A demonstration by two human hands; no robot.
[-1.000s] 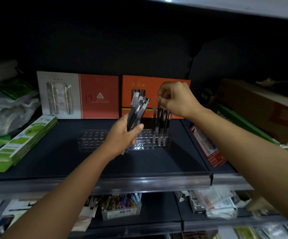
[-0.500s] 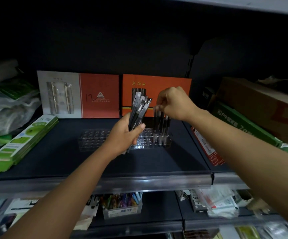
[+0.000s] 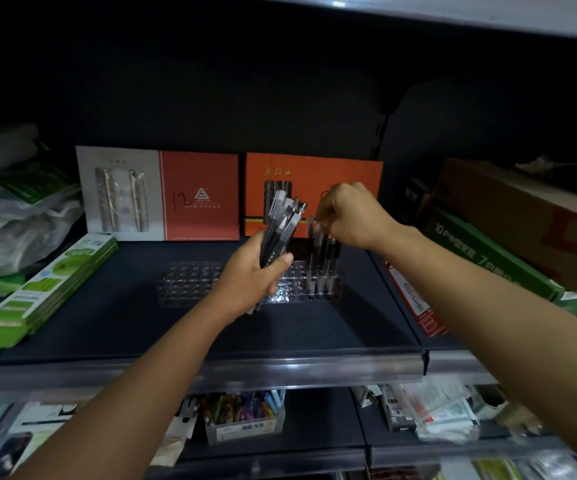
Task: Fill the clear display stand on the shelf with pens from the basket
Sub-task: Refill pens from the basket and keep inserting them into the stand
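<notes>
A clear plastic display stand [image 3: 190,282] with rows of round holes sits at the centre of a dark shelf [image 3: 114,327]. Its right end holds a few black pens with clear caps [image 3: 321,258] standing upright; the holes on its left half are bare.

The left hand [image 3: 250,277], just in front of the stand's middle, is clenched around a bundle of black pens [image 3: 280,230], thumb across the front, with the capped ends fanning up toward 1 o'clock. The right hand [image 3: 349,216] hovers at 12 o'clock above the standing pens, its fingers curled down and pinching the top of one of them.

Behind the stand, at 12 o'clock, an orange pen gift box [image 3: 346,174] leans against the dark back wall. At 11 o'clock stands a grey and red pen gift box [image 3: 157,194]. At 9 o'clock a stack of green and white flat cartons [image 3: 50,285] lies on the shelf, with crumpled clear plastic bags [image 3: 13,216] behind it. At 3 o'clock a red and white packet [image 3: 415,299] lies flat, beside a long green box [image 3: 488,254] and a brown cardboard box [image 3: 529,216].

On the lower shelf, at 6 o'clock, a small clear tub of coloured pens [image 3: 245,415] sits among blurred packets.
</notes>
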